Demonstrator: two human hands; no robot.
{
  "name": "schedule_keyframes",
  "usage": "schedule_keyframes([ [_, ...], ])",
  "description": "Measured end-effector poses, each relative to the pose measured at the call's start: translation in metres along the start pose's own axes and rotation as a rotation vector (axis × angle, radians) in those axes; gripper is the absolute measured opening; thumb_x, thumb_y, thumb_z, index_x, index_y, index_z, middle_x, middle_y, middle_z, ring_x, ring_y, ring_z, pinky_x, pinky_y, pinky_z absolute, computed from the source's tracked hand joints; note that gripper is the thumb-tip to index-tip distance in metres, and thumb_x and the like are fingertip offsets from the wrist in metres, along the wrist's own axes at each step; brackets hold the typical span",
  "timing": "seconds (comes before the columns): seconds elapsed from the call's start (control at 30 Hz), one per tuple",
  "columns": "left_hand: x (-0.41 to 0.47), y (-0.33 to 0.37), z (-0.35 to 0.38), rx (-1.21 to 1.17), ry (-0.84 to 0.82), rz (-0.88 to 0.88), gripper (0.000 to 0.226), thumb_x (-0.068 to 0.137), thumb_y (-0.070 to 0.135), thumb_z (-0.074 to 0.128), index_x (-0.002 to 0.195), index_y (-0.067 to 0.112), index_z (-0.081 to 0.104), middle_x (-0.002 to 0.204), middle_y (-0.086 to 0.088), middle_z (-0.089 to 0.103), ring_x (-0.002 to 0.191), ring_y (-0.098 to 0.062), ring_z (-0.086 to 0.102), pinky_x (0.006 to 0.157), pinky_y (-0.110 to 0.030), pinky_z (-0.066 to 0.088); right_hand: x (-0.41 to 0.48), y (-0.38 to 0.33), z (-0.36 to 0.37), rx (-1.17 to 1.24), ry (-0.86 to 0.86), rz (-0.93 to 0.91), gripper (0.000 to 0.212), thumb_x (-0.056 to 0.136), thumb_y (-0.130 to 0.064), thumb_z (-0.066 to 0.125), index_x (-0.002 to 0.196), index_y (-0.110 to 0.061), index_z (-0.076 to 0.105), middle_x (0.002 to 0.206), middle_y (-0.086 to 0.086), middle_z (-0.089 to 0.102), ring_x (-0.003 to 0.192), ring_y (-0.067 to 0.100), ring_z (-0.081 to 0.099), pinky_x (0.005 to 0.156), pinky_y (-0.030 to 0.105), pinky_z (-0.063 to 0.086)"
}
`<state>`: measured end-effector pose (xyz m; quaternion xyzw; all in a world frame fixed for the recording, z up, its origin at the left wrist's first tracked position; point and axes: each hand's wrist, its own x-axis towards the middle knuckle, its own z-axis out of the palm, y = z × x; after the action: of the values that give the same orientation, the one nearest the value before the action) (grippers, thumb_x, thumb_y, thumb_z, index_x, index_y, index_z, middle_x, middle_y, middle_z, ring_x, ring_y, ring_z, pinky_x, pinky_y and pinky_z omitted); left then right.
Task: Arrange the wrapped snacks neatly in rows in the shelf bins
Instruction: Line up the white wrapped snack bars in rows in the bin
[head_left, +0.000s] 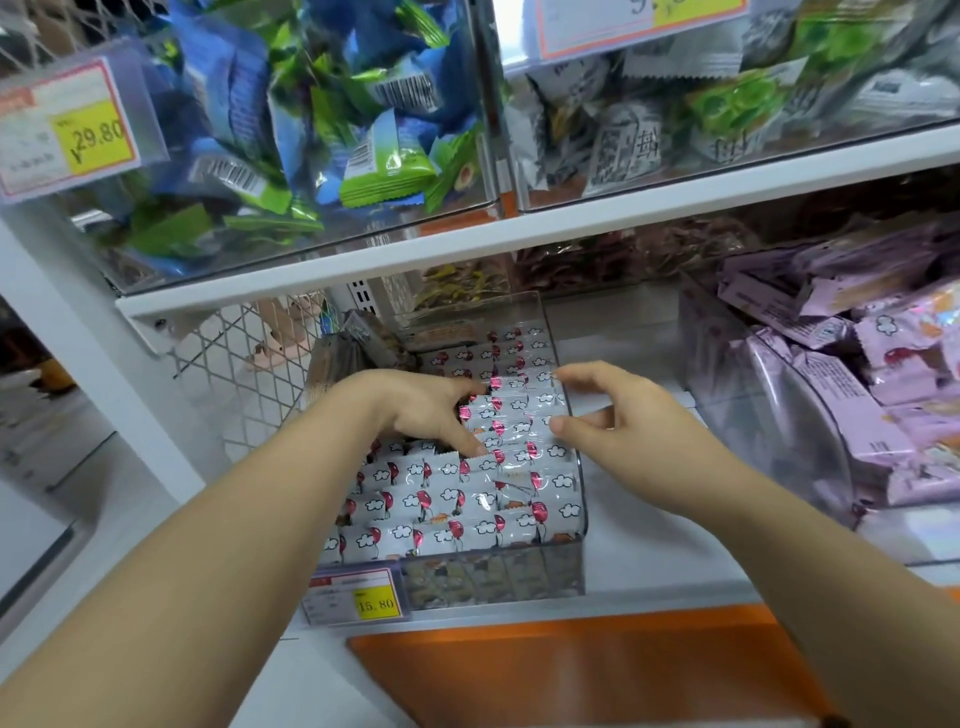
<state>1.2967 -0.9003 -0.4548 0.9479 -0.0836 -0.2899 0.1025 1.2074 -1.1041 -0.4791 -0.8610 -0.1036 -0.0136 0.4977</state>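
Note:
A clear shelf bin (569, 566) on the lower shelf holds several white wrapped snacks (467, 499) printed with clouds and red balloons, lying in rows. My left hand (431, 410) rests palm down on the snacks in the bin's middle, its fingers spread over the wrappers. Over the bin's right wall hovers my right hand (618, 415), fingers relaxed and slightly curved, fingertips touching the right ends of the wrappers in the middle rows. Darker wrapped packs (363, 343) stand at the bin's back left.
A second clear bin (769, 415) with pink wrapped snacks sits to the right. Bins of blue-green packs (332, 130) and grey-green packs (727, 98) fill the upper shelf. A price tag (358, 597) hangs on the front. Wire mesh (249, 374) closes the left side.

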Motion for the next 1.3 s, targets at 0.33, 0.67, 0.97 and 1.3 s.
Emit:
schedule_keyframes([
  [0.33,0.002,0.001,0.001,-0.016,-0.016,-0.023,0.093,0.084,0.034,0.069,0.151,0.026,0.006,0.158,-0.007,0.016,0.142,-0.024,0.022,0.114,-0.035,0.024,0.001,-0.001,0.003,0.058,-0.024,0.046,0.051,0.091,-0.031,0.058,0.139,-0.028,0.040,0.135,-0.007,0.051,0.097,0.010,0.064,0.083,0.023,0.042],
  [0.67,-0.002,-0.009,0.006,-0.202,-0.030,0.006,0.099,0.080,0.031,0.075,0.151,0.030,0.005,0.155,-0.007,0.024,0.139,-0.023,0.029,0.116,-0.039,0.023,0.000,-0.001,0.003,0.051,-0.028,0.051,0.050,0.091,-0.031,0.058,0.138,-0.029,0.040,0.134,-0.007,0.051,0.101,0.012,0.063,0.087,0.025,0.043],
  [0.97,-0.004,-0.015,0.023,-0.305,0.108,0.079,0.085,0.083,0.025,0.072,0.149,0.027,0.018,0.111,0.001,0.056,0.111,-0.019,0.054,0.102,-0.032,0.041,0.001,-0.001,0.005,0.043,-0.015,0.066,0.050,0.091,-0.032,0.057,0.138,-0.030,0.040,0.133,-0.011,0.050,0.097,0.008,0.063,0.080,0.024,0.044],
  [1.3,-0.006,-0.005,0.023,-0.181,0.219,0.069,0.093,0.084,0.034,0.069,0.152,0.017,0.008,0.140,-0.012,0.047,0.119,-0.021,0.050,0.095,-0.023,0.036,0.000,-0.003,0.006,0.038,0.017,0.066,0.050,0.092,-0.030,0.058,0.138,-0.029,0.040,0.134,-0.009,0.050,0.097,0.010,0.062,0.081,0.022,0.041],
])
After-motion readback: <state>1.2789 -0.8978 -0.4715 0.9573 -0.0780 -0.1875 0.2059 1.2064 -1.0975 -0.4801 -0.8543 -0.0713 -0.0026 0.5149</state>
